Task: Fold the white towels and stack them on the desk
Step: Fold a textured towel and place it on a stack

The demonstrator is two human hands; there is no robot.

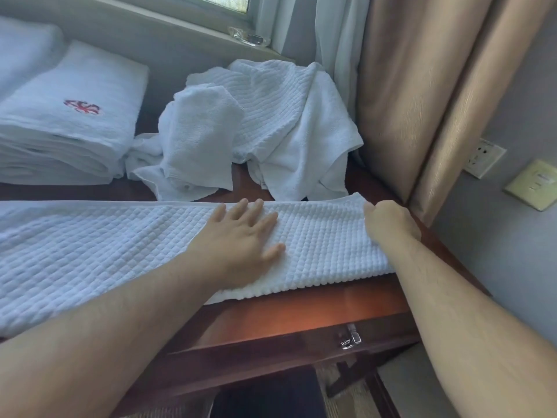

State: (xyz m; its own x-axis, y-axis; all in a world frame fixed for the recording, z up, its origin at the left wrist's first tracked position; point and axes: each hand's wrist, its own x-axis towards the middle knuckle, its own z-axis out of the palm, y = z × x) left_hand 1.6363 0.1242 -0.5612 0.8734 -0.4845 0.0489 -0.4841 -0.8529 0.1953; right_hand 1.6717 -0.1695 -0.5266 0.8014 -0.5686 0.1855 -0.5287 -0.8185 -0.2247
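Waffle towel [120, 245] lies flat along desk [301, 309] front edge. L hand [238, 239] presses it, fingers spread straight. R hand [390, 220] pinches far right corner. Advice: keep L flat as anchor, match edges w/ R before creasing.

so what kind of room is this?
Probably a hotel room. Stack of folded white towels, the top one with a red embroidered logo, a wooden desk under a window with heavy curtains, wall socket beside it.
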